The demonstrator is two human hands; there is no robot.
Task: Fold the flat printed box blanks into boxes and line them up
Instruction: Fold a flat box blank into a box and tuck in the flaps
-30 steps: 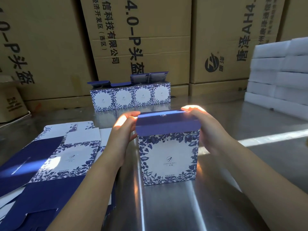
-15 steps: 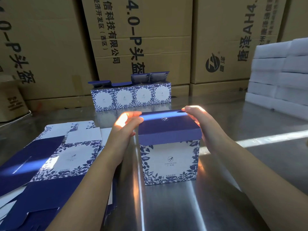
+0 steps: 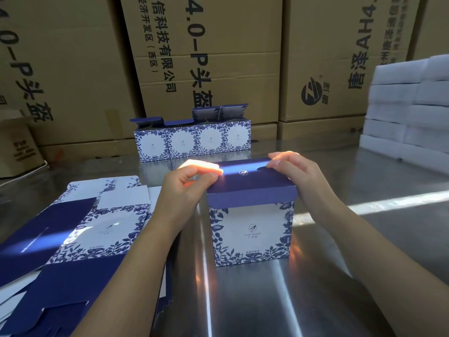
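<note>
Pinching box lid (image 3: 250,184) at left edge, left hand (image 3: 184,190), fingers curled; right hand (image 3: 300,172) gripping right edge

Shiny steel bench (image 3: 243,302) in front of me, reflective. A bright sun stripe (image 3: 393,203) crosses its right side and runs out to the right edge. Along the far edge stands a wall of big brown cartons (image 3: 73,69) with black print, stacked and filling the whole background. There's a small carton (image 3: 17,147) at the far left edge. White blocks (image 3: 408,113) are stacked in layers at the far right corner. The rest is dim.
</note>
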